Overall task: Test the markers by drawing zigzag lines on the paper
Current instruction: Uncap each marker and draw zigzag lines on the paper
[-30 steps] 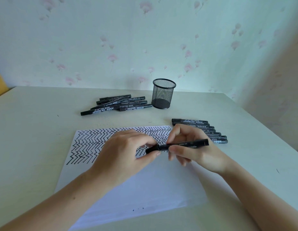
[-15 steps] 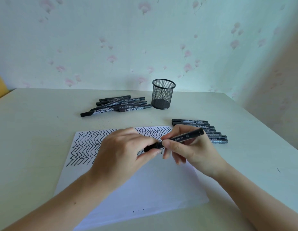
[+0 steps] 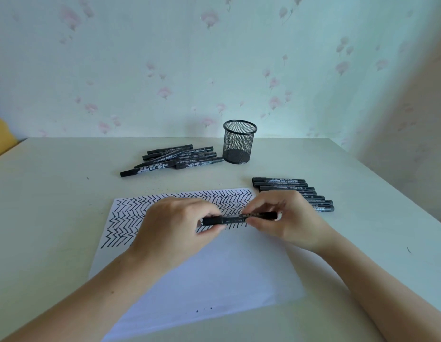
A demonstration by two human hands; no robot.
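marker [image 3: 235, 219] leveled since; mesh cup [image 3: 239, 142] seemingly empty.

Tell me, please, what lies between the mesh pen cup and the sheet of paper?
Only bare table lies between the mesh pen cup and the paper, in the head view.

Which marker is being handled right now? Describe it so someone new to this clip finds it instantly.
Start at the white paper with zigzag lines in the middle of the table. Just above its inked area, the left hand and right hand hold one black marker level between them. It is the only marker off the table; the others lie in a loose pile and a neat row.
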